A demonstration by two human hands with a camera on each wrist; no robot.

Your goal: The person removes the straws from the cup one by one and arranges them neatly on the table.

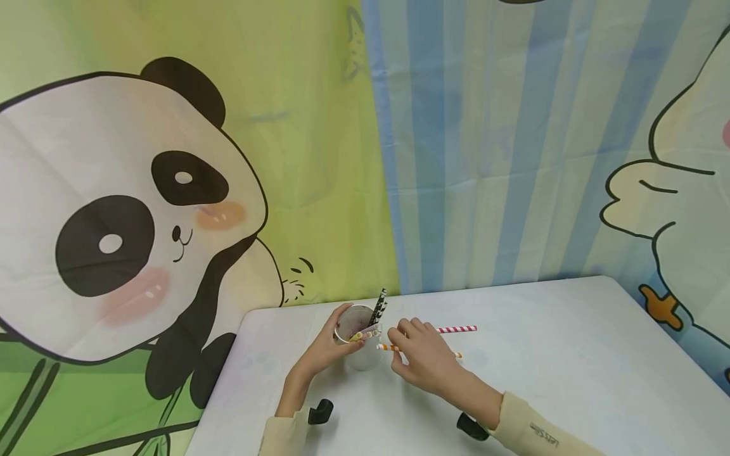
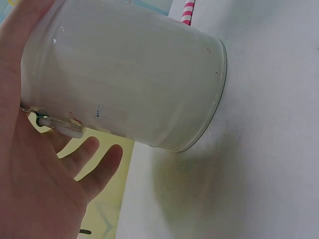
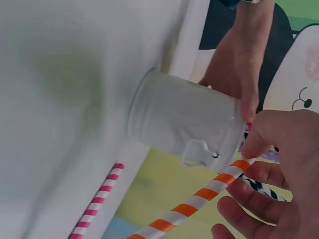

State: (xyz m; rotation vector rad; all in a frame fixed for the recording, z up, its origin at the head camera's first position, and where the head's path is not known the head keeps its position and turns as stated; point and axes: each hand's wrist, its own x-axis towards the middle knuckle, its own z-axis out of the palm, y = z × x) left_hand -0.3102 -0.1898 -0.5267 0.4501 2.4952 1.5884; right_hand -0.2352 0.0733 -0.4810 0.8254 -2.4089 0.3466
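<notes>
A whitish translucent cup point(image 1: 365, 360) with a small side lug stands on the table. My left hand point(image 1: 326, 349) grips it near the rim, thumb on one side and fingers on the other. Inside the cup are black-and-white straws point(image 1: 379, 306) and a few paler ones point(image 1: 365, 334) leaning over the rim. My right hand point(image 1: 424, 360) pinches an orange-and-white striped paper straw point(image 3: 185, 209) near one end, right beside the cup's mouth. Beyond that hand, a red-and-white striped straw point(image 1: 463, 329) lies on the table.
The white table point(image 1: 542, 367) ends at a curtain backdrop with a panda point(image 1: 125, 190) on the left and blue stripes on the right. Black wrist-mounted pieces point(image 1: 320, 411) sit by both sleeves.
</notes>
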